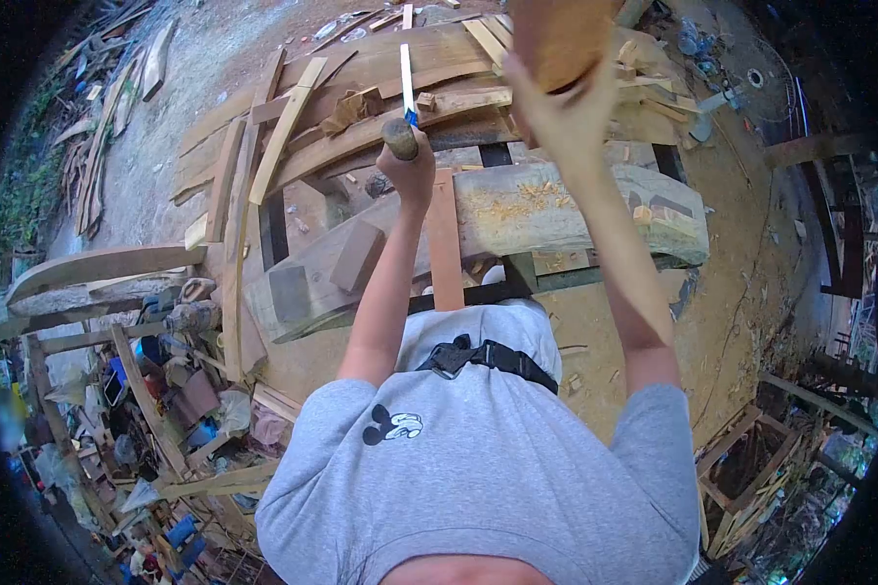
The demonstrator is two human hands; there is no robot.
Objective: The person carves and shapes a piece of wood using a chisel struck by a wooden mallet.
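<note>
My left hand (407, 168) is closed around a tool's round wooden handle (399, 139), whose end faces me. A long pale blade (407, 78) extends away from it, with a bit of blue near the fist. My right hand (566, 117) is raised higher, blurred, its fingers round a brown wooden block (559, 44) that the top edge of the view cuts off. Beneath my arms lies a thick, weathered beam (556, 210) with wood shavings (532, 198) on it. A flat reddish board (445, 244) crosses the beam near my waist.
Planks (288, 132) and offcuts lie stacked beyond the beam. A small wood block (358, 255) rests on the beam's left part. Cluttered shelving (156, 390) stands at lower left, a wooden frame (748, 458) at lower right. Scraps litter the ground.
</note>
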